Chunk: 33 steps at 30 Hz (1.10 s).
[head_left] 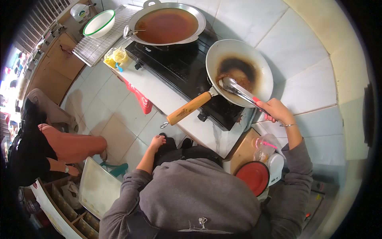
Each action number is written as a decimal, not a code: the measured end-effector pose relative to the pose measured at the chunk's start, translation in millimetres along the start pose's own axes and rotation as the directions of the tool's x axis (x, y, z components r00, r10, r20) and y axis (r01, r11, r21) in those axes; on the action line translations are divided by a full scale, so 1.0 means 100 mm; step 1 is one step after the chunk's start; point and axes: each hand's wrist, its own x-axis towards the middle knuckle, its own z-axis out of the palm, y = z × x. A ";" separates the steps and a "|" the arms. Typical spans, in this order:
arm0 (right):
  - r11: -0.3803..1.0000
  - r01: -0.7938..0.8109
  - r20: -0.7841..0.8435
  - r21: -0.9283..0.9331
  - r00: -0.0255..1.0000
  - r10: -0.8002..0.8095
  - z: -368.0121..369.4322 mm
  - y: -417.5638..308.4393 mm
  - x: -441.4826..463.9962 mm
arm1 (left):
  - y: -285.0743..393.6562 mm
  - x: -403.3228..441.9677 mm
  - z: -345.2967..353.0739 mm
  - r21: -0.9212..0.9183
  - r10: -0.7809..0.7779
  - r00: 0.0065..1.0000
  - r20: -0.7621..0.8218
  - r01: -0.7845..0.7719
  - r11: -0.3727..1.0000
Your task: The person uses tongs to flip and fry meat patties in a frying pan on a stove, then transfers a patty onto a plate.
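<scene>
My right hand is closed around the red-gripped end of metal tongs. The tongs' tips rest in a brown, crumbly mass inside a white wok. Scorch marks darken the wok's inner surface. Its wooden handle points toward my body, with neither hand on it. My left hand hangs low beside my lap, its fingers curled in, and nothing shows in it. Under the wok is a black gas stove.
A wide metal pan of reddish-brown liquid sits on the stove's far burner. A green-rimmed bowl stands on a wire rack. A red round lid or dish lies near my right elbow. Another person is at the left.
</scene>
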 end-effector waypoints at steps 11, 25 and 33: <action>0.990 0.096 0.016 0.099 0.995 -0.098 -0.06 -0.07 0.02 | -0.10 -0.09 -0.04 -0.129 0.041 0.988 -0.146 -0.060 0.990; 0.985 0.004 0.081 0.174 0.997 -0.018 -0.16 0.20 0.39 | -0.37 -0.09 -0.13 -0.026 0.064 0.956 -0.287 -0.074 0.997; 0.998 -0.047 0.080 0.042 0.996 0.044 -0.15 0.18 0.42 | -0.30 -0.22 -0.14 0.071 0.035 0.964 -0.262 -0.017 0.997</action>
